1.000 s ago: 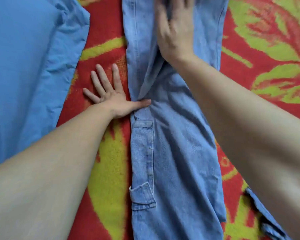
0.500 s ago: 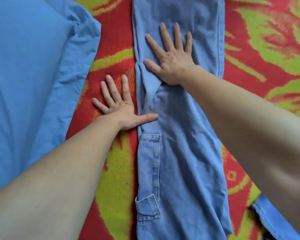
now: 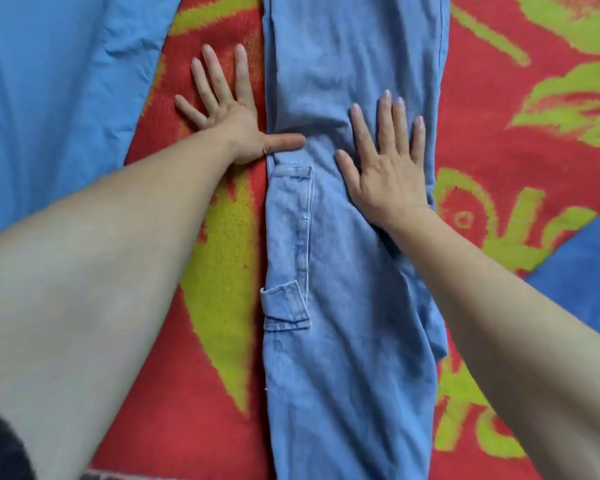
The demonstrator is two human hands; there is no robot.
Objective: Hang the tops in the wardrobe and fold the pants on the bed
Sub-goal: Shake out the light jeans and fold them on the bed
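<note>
**While both palms lie flat, the jeans wait for their cross fold**

Where the view starts, nearest your body, the jeans [image 3: 354, 341] lie as one long narrow strip up the middle of the red and yellow-green blanket [image 3: 222, 244] on the bed. They look folded lengthwise, one leg on the other. Both ends run out of view. A side pocket [image 3: 288, 237] with a small loop sits along their left edge.

Just past the pocket, your right hand [image 3: 385, 171] lies palm down on the denim with its fingers straight and spread. A little farther on, your left hand [image 3: 229, 119] lies flat on the blanket, right beside the jeans' left edge. Only its thumb crosses onto the cloth. Neither hand has a grip on anything.

A blue sheet [image 3: 49, 98] lies far left, and another blue cloth [image 3: 582, 271] is at the right edge.

Expect the denim to be fairly heavy and limp, but thick enough to keep a crease. On the fuzzy blanket it should drag rather than slide. For the cross fold, take one end at both corners, pinching through all the layers so the legs do not slip apart. Then lift it rather than pulling it.
</note>
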